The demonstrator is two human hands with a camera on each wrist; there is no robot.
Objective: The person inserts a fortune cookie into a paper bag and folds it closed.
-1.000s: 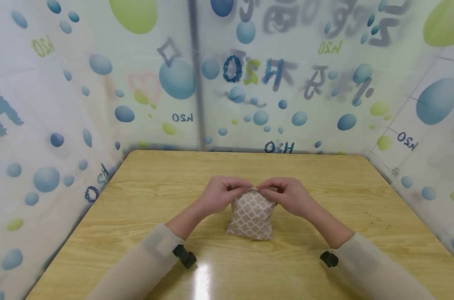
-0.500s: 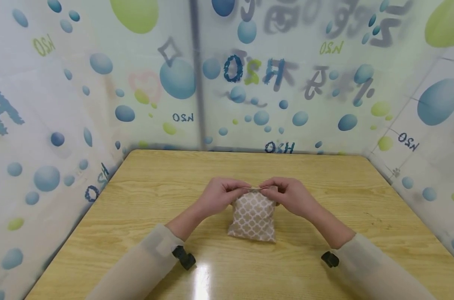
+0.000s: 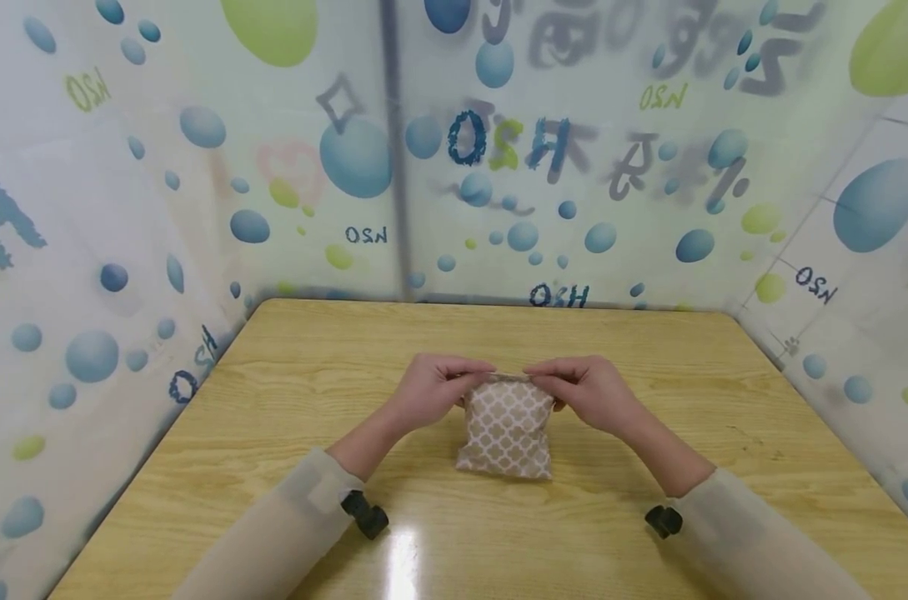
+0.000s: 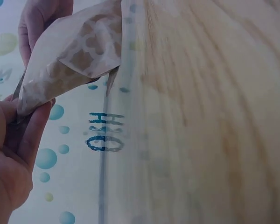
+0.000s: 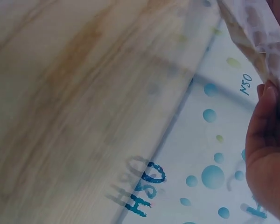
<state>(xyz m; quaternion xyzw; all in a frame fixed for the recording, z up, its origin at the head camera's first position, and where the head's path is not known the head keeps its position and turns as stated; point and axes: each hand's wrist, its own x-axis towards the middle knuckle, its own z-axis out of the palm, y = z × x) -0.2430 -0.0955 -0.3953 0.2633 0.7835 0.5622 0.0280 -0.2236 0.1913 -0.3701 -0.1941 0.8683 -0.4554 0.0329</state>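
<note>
A small beige bag (image 3: 508, 429) with a white lattice pattern stands upright at the middle of the table, its top edge between both hands. My left hand (image 3: 433, 392) pinches the top left corner between thumb and fingers. At the top right corner my right hand (image 3: 592, 393) pinches the same edge. The left wrist view shows the bag (image 4: 79, 51) bulging, with the thumb and fingers of the left hand (image 4: 14, 154) on its edge. Only part of the bag (image 5: 261, 37) shows in the right wrist view, above the right hand (image 5: 268, 144). What the bag contains is hidden.
The wooden table (image 3: 333, 350) reaches back to a curtain (image 3: 273, 250) printed with blue and green bubbles, which also hangs at both sides. Black buckles (image 3: 365, 514) sit at the cuffs of the pale sleeves (image 3: 288, 508).
The hands have moved slightly apart along the bag's top edge, so more of that edge shows between them. The bag stays in about the same place.
</note>
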